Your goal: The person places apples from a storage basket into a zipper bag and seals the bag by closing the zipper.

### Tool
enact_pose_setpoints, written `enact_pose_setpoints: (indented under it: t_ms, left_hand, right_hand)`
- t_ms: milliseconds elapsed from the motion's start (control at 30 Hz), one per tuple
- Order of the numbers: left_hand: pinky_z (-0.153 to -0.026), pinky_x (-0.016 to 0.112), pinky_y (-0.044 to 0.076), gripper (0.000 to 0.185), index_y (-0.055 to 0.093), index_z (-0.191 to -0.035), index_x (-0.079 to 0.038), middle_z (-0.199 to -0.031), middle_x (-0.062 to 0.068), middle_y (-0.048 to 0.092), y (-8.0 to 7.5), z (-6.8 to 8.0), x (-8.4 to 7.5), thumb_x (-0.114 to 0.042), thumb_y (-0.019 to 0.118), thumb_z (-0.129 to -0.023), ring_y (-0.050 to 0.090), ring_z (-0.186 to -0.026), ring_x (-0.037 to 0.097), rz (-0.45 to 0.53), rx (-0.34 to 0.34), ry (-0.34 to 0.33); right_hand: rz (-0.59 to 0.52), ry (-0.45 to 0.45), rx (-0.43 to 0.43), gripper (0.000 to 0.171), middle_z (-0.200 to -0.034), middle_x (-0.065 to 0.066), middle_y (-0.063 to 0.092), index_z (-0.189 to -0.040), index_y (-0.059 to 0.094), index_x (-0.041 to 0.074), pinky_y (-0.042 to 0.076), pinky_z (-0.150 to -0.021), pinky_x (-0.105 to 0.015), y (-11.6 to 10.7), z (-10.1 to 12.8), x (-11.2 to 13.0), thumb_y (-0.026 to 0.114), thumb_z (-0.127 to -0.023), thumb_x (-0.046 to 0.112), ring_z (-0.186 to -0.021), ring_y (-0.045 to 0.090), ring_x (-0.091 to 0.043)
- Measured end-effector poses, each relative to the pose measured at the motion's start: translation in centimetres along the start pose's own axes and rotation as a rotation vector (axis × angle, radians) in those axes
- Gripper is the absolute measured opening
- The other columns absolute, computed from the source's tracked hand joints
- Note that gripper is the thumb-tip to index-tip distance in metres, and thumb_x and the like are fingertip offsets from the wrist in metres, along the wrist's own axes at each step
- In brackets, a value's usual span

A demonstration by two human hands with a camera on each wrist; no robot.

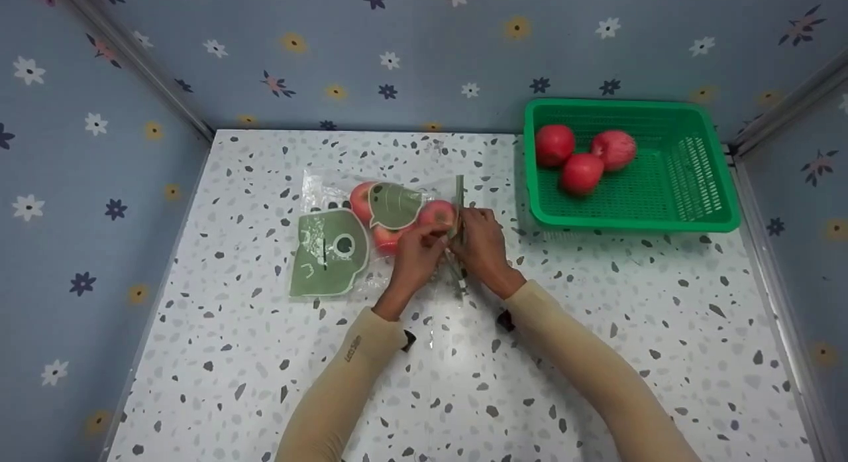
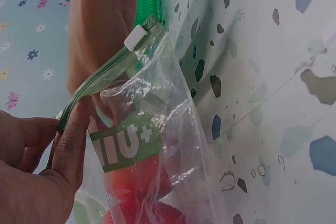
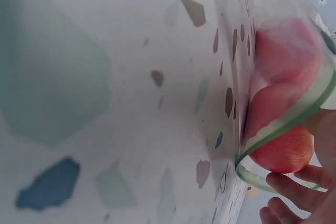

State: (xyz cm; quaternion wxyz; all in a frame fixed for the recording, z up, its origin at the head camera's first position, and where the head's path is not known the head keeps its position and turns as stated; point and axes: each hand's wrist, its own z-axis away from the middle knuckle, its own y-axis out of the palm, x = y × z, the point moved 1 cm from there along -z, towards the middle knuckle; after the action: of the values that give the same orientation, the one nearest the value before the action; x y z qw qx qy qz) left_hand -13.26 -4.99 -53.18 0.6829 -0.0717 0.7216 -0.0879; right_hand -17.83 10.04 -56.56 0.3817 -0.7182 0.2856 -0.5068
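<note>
- Nearest the head camera are the two sleeves, which run up the table (image 1: 265, 382) to the hands at the mouth of the bag (image 1: 344, 240).
- The bag lies flat at mid-table with apples (image 1: 437, 213) inside. Its body stretches away to the left, and its open mouth faces right, toward both hands.
- The zip strip (image 1: 458, 236) marks the bag's mouth and runs near-to-far, across the line of the forearms. Both hands sit on it at about the same spot, neither clearly nearer.
- The left hand (image 1: 414, 256) pinches the strip between thumb (image 2: 73, 140) and fingers, on the bag's side.
- The right hand (image 1: 480, 240) is curled at the strip from the outer side. Its fingertips (image 3: 294, 187) seem to hold the green edge (image 3: 286, 124), though the pinch itself is partly out of frame.
- The left wrist view alone shows the white slider (image 2: 135, 36) at one end of the strip, beyond the thumb's pinch, and the strip gaping open below it.
- The right wrist view alone shows the apples pressed right up against the mouth.
- Only the head view shows the green basket (image 1: 715, 217) well apart at far right, holding three more apples (image 1: 583, 158).
</note>
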Motion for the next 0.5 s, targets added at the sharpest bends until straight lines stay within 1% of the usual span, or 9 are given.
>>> enact_pose_setpoints:
  t_ms: [133, 200, 300, 500]
  left_hand:
    - [-0.066, 0.021, 0.055, 0.023, 0.074, -0.119, 0.006, -0.107, 0.022, 0.075, 0.04, -0.02, 0.1, 0.003, 0.063, -0.098, 0.068, -0.08, 0.018, -0.005, -0.004, 0.003]
    - [-0.066, 0.021, 0.055, 0.024, 0.073, -0.119, 0.007, -0.105, 0.023, 0.074, 0.06, -0.02, 0.13, 0.003, 0.063, -0.098, 0.069, -0.08, 0.02, -0.008, -0.004, 0.002]
    - [-0.066, 0.022, 0.055, 0.024, 0.073, -0.119, 0.007, -0.105, 0.023, 0.073, 0.08, 0.02, 0.09, 0.004, 0.063, -0.098, 0.069, -0.081, 0.021, -0.003, -0.002, 0.001]
    - [-0.067, 0.021, 0.055, 0.023, 0.072, -0.118, 0.007, -0.105, 0.023, 0.073, 0.1, 0.05, 0.1, 0.006, 0.062, -0.097, 0.07, -0.084, 0.024, 0.013, 0.003, 0.018]
  right_hand:
    - [-0.001, 0.037, 0.016, 0.053, -0.115, -0.018, 0.071, -0.133, 0.063, 0.001, 0.054, -0.095, -0.053, 0.18, -0.32, 0.16, 0.083, -0.089, 0.021, -0.122, 0.058, -0.037]
    - [0.002, 0.052, 0.022, 0.053, -0.114, -0.018, 0.071, -0.134, 0.063, 0.001, 0.054, -0.095, -0.052, 0.29, -0.46, 0.21, 0.083, -0.089, 0.022, -0.122, 0.058, -0.037]
    - [0.014, 0.06, 0.021, 0.054, -0.118, -0.018, 0.071, -0.135, 0.062, 0.001, 0.054, -0.097, -0.051, 0.47, -0.68, 0.29, 0.084, -0.089, 0.02, -0.122, 0.058, -0.036]
    - [0.035, 0.085, 0.019, 0.058, -0.126, -0.018, 0.069, -0.134, 0.061, 0.0, 0.054, -0.1, -0.05, 0.78, -1.05, 0.48, 0.086, -0.083, 0.011, -0.122, 0.057, -0.036]
